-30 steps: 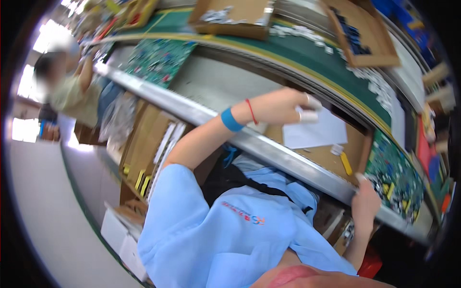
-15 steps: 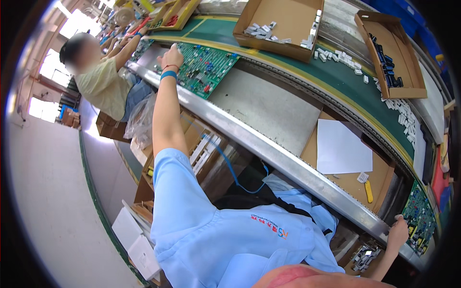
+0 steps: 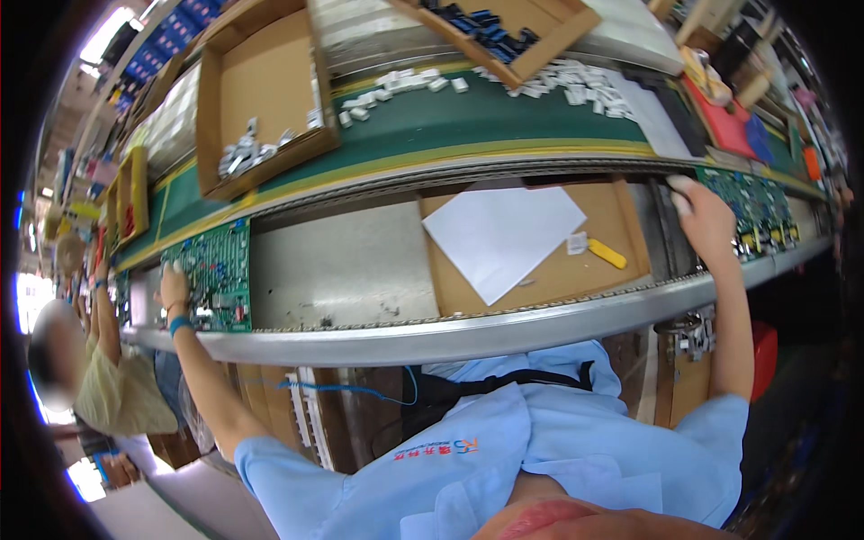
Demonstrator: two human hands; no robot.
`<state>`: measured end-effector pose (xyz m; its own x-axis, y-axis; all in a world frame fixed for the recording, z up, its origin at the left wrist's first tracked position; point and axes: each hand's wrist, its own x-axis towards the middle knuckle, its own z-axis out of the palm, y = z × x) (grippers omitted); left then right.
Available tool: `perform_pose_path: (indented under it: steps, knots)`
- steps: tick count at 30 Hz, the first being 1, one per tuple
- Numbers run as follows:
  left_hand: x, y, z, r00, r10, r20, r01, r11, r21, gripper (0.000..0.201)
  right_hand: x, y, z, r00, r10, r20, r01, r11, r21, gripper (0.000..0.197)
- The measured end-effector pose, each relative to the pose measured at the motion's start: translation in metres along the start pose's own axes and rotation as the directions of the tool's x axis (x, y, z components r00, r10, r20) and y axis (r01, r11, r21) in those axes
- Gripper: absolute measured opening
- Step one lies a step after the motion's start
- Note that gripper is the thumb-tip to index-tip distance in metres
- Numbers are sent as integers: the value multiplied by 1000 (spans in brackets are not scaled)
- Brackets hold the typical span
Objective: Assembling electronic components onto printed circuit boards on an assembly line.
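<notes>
A green circuit board [image 3: 220, 270] packed with small parts lies between the conveyor rails at left. My left hand [image 3: 175, 288] is bent over its left edge, with fingers closed on that edge and pale covers at the fingertips. At right, my right hand [image 3: 709, 220] hangs over the rail gap beside the left edge of a second circuit board [image 3: 756, 211]. Its fingers are apart, white covers show on the tips, and no object is visible in them. A blue wrist band [image 3: 180, 324] circles my left wrist.
Between the boards lie a bare metal plate [image 3: 342, 261], a white sheet [image 3: 504, 234] on cardboard and a yellow-handled cutter [image 3: 607, 254]. Behind stand a cardboard box [image 3: 270, 72] of white parts and a tray [image 3: 562, 31] of dark parts. A co-worker [image 3: 117, 387] sits at far left.
My view has swung from the left board to face the line squarely. The left hand stays at the left board's edge; the right hand has moved farther across the rail, beside the right board.
</notes>
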<state>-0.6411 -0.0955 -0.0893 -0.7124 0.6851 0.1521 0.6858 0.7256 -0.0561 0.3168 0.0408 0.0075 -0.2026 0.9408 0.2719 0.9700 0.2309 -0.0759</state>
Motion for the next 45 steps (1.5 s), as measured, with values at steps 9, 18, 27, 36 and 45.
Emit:
perform_pose_path:
  steps: [9, 18, 27, 36, 45]
  knots:
    - [-128, 140, -75, 964, 257, 65, -243, 954, -175, 48, 125, -44, 87, 986, -97, -133, 113, 987, 118, 33]
    - [-250, 293, -137, 805, 593, 40, -567, 786, -245, 39, 143, -67, 110, 920, -350, -175, 388, 877, 284, 20]
    - [-321, 403, -169, 537, 843, 7, -819, 524, -234, 37, 141, -34, 116, 974, -118, -195, 183, 915, 361, 18]
    - [-311, 570, -204, 402, 885, -236, -915, 397, -71, 21, 145, -26, 124, 847, -354, -397, 410, 910, 61, 25]
    - [-310, 667, -140, 632, 749, -199, -765, 563, -312, 40, 137, -48, 110, 903, -299, -309, 346, 932, 107, 21]
